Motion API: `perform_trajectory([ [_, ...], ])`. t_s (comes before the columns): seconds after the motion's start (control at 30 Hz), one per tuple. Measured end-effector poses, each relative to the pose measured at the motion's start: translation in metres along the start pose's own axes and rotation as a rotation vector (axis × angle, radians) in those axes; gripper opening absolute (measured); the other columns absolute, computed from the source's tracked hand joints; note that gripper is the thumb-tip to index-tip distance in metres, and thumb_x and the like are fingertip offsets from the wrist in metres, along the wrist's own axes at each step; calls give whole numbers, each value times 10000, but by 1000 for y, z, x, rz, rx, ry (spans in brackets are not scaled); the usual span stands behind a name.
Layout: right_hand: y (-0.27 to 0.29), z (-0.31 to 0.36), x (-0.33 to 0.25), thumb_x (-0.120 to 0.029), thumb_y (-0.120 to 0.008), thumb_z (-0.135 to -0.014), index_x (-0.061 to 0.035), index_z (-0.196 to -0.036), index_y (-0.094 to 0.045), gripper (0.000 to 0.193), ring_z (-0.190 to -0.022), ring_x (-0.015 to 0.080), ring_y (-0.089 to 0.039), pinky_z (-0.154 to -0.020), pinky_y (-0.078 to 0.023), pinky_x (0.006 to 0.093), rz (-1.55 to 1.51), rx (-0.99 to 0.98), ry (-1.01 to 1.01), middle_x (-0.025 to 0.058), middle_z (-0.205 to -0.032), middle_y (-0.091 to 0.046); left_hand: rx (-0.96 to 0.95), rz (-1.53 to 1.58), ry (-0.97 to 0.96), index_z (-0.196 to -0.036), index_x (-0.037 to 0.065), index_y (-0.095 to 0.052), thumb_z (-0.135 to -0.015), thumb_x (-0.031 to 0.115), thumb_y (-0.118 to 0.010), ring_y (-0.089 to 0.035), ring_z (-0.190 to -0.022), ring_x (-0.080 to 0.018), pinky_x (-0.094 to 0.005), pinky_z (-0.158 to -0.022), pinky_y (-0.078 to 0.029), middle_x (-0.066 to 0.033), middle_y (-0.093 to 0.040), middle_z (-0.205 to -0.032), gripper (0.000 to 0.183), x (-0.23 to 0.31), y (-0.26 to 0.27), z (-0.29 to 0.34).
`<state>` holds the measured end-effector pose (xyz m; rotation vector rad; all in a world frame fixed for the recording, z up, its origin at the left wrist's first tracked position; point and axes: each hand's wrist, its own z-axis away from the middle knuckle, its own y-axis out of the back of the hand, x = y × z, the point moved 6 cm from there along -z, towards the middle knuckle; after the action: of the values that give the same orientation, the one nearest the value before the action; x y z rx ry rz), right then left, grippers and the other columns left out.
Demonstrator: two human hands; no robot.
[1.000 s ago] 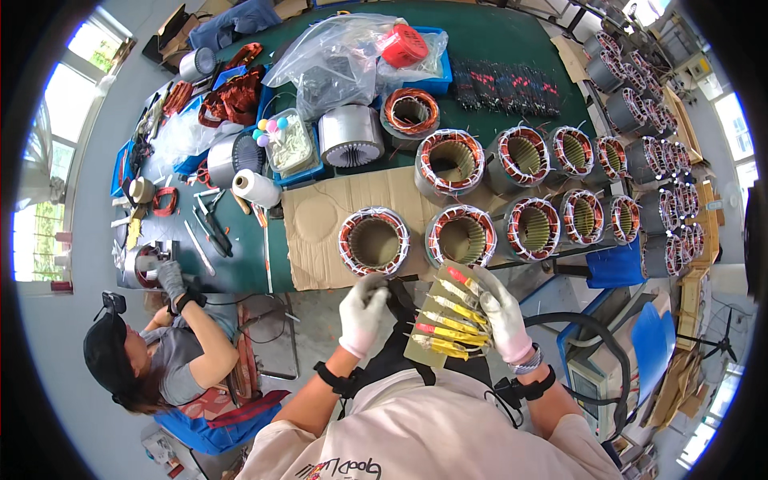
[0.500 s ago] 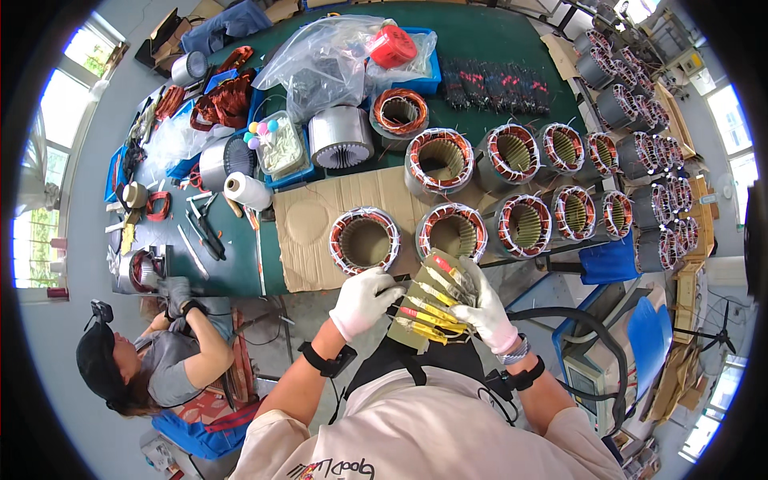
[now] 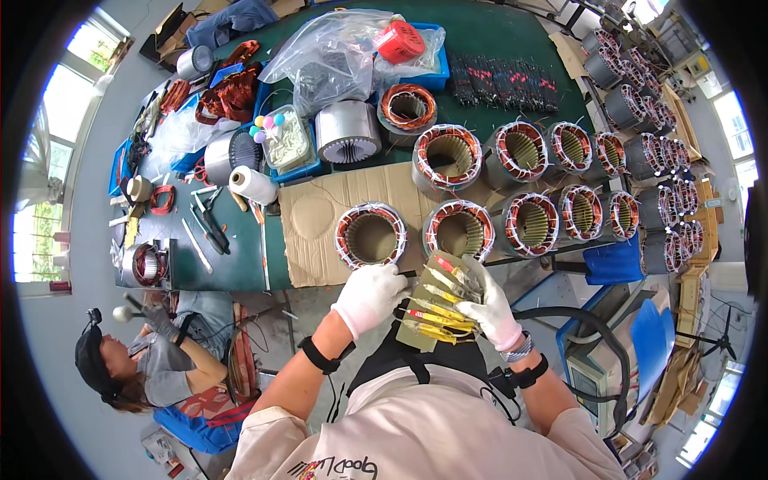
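Note:
My right hand (image 3: 490, 308), in a white glove, grips a flat olive-coloured board (image 3: 416, 335). Across that board lie several yellow-sleeved leads (image 3: 440, 308) with pale ends, and a red piece shows near its top. My left hand (image 3: 370, 296), also gloved, is closed beside the board's left edge; whatever its fingertips hold is too small to make out. Just beyond that hand stands a motor stator (image 3: 370, 238) with copper windings laced in white cord. A second wound stator (image 3: 458, 230) sits behind the board, its near rim partly covered by it.
More wound stators (image 3: 530, 224) stand in rows to the right. Cardboard (image 3: 312, 232) covers part of the green table (image 3: 240, 268). Pliers (image 3: 210, 228), a thread cone (image 3: 253, 186) and bare stator cores (image 3: 348, 136) lie leftward. A co-worker (image 3: 160, 352) sits at left; a black hose (image 3: 588, 320) curves at right.
My left hand has shifted slightly up toward the stator rim, while my right hand keeps the board. The co-worker's hand has moved left and down, now with a white-headed tool showing.

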<state>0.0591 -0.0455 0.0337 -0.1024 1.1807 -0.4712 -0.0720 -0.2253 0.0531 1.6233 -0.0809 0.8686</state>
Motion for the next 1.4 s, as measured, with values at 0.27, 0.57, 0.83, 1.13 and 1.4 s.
perform_trajectory([
  [0.27,3,-1,7,24,-726,-798,9,-1615,-255,944,-1430,202,-444,-1197,-363,355,-47,-28,-12,132,-1572,-423,-79,-7,-42,-932,49,-712,-837,152,-719,-639,-849,-322,-432,-786,-534,-115,-630,-864,139,-1,-10,6],
  [0.57,5,-2,6,-40,-760,-803,9,-1617,-246,964,-1432,208,-442,-1205,-353,355,5,-43,-16,129,-1566,-427,-144,1043,613,-1228,-1,-656,-997,276,-708,-627,-883,-82,-282,-796,-544,-62,-703,-1055,365,-23,-35,63],
  [0.83,10,3,-3,-6,-718,-815,-20,-1576,-356,843,-1360,227,-519,-1143,-420,362,130,85,79,137,-1498,-501,-363,1456,485,-1342,-32,-620,-937,328,-781,-672,-932,-137,-306,-827,-575,-73,-714,-1126,565,5,-68,55],
  [1.13,5,65,58,-357,-715,-969,-35,-1057,-756,336,-693,176,-698,-617,-544,329,266,-228,-392,73,-928,-767,-297,1495,457,-1373,-44,-584,-943,383,-771,-660,-971,-131,-312,-851,-560,-71,-703,-1171,634,2,-80,52],
  [1.4,-11,38,81,-282,-723,-971,-27,-1407,-545,536,-969,154,-679,-749,-600,326,-354,-29,-170,66,-1271,-668,-273,1211,473,-1281,-56,-644,-978,389,-726,-703,-886,-162,-326,-805,-574,-104,-732,-993,545,-12,-62,70],
])
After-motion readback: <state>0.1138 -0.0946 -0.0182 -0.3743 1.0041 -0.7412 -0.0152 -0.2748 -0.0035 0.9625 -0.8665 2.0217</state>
